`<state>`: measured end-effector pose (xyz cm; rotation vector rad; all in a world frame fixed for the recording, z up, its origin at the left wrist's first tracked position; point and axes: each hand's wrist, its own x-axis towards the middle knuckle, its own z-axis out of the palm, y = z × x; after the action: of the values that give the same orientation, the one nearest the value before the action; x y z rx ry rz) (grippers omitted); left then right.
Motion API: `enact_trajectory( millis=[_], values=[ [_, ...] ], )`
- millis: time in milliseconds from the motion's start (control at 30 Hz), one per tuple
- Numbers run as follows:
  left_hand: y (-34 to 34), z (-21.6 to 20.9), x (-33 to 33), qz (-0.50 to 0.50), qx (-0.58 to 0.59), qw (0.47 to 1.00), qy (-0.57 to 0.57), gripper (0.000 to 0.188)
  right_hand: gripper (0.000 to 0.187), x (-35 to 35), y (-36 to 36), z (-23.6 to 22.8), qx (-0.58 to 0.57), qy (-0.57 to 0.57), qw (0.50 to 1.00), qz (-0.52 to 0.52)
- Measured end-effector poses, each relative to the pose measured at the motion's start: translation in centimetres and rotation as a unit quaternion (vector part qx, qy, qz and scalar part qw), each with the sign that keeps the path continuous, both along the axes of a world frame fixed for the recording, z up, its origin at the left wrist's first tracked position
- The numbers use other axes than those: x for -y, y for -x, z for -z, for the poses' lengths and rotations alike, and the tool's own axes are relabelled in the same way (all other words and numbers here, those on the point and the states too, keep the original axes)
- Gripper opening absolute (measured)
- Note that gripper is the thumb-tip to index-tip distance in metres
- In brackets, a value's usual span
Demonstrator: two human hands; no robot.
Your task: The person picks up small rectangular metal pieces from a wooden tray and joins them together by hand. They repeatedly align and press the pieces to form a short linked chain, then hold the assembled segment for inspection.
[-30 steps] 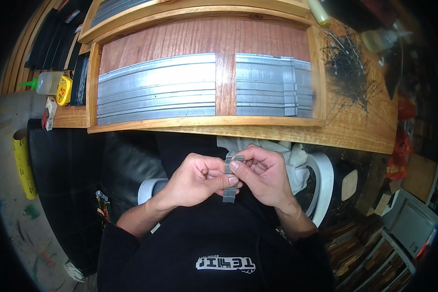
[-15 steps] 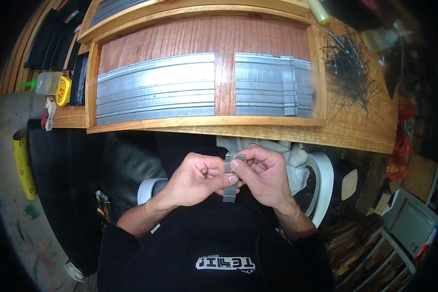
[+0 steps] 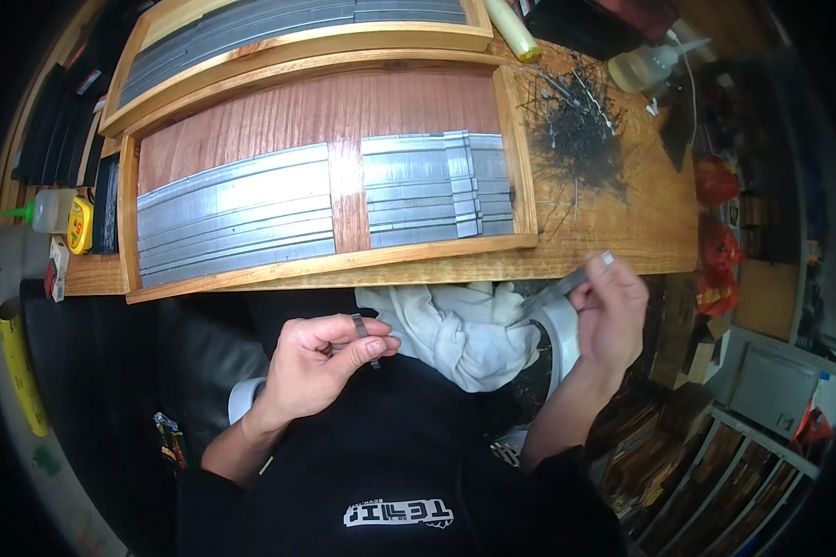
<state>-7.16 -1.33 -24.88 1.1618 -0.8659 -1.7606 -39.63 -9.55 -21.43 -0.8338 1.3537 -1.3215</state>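
My left hand point(image 3: 318, 364) pinches a short grey flat strip point(image 3: 359, 326) between thumb and fingers, over my lap. Off to the right, just below the table's front edge, my right hand point(image 3: 613, 311) is raised and grips another grey strip point(image 3: 559, 289), which slants down to the left from the fingers. Ahead of both hands lies a wooden tray point(image 3: 344, 265) with a reddish bottom. Inside it, grey strips lie in rows as a wide left group point(image 3: 232, 215) and a narrower right group point(image 3: 413, 190); a short upright column of pieces crosses the right group.
Dark wiry scraps point(image 3: 578, 121) are heaped on the table right of the tray. A second tray point(image 3: 297, 46) sits behind. Squeeze bottles point(image 3: 643, 67) and a yellow tape measure point(image 3: 81, 226) flank them. A pale cloth point(image 3: 464, 339) hangs below the table edge.
My hands, together on strips before, have come apart. The right has moved to the right and up with one strip; the left keeps another. The view has shifted to the right.
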Motion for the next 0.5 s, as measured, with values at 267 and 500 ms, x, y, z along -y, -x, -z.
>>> enact_trajectory(
  millis=[267,500],
  values=[
    [0.6,-3.0,1.8,0.079,0.232,0.939,0.242,0.023,0.015,-2.4,-11.2,-0.8,-0.157,0.164,0.904,-0.362],
    [-0.7,-4.3,4.9,0.017,0.310,0.814,0.491,0.029,0.028,0.0,-12.7,-1.8,-0.180,0.369,0.845,-0.342]
  ],
)
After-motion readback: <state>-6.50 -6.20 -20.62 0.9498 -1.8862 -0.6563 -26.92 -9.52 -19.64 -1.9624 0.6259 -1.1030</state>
